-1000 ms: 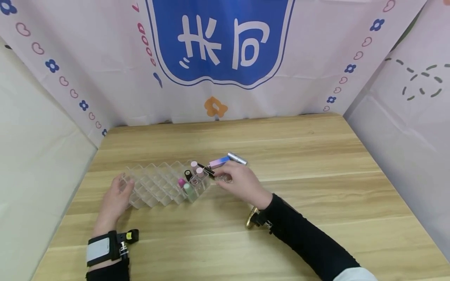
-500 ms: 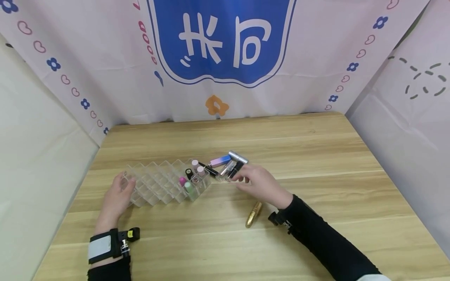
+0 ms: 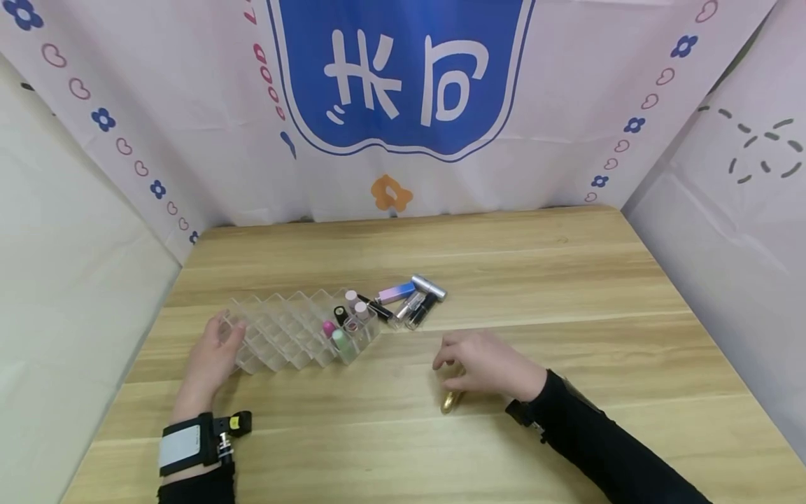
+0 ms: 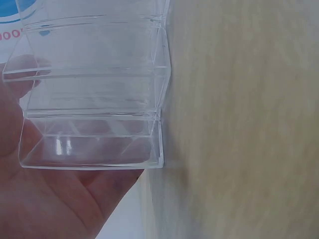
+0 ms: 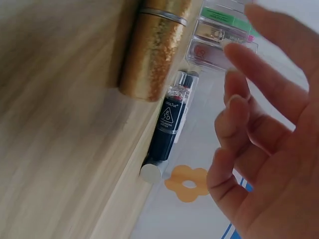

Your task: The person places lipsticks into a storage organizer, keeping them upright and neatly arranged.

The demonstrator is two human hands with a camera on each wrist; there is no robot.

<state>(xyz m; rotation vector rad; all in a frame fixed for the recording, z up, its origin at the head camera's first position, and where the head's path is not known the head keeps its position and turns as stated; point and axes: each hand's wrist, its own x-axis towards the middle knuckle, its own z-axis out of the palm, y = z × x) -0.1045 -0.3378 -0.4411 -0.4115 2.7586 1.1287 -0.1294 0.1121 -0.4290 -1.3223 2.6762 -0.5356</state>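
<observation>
A clear plastic lipstick organizer [image 3: 271,336] with diamond-shaped slots sits left of centre on the table. My left hand [image 3: 208,353] grips its left end; in the left wrist view its fingers show through the clear wall [image 4: 89,89]. Several tubes fill the organizer's right end, including a green one [image 3: 341,341] and a magenta-topped one [image 3: 328,327]. My right hand [image 3: 481,360] hovers over a gold lipstick tube [image 3: 450,402], partly covering it in the head view. In the right wrist view, its loosely bent fingers are apart from the gold tube [image 5: 154,55].
Just right of the organizer lie loose cosmetics: a black-capped lipstick [image 3: 420,312], a silver tube [image 3: 430,288], a blue-and-pink tube [image 3: 396,292] and a slim black tube [image 3: 376,309]. A printed cloth [image 3: 252,189] hangs behind the wooden table [image 3: 535,259].
My right hand has left the black-capped lipstick among the loose tubes and moved toward the front right, over the gold tube. My left hand keeps its grip on the organizer.
</observation>
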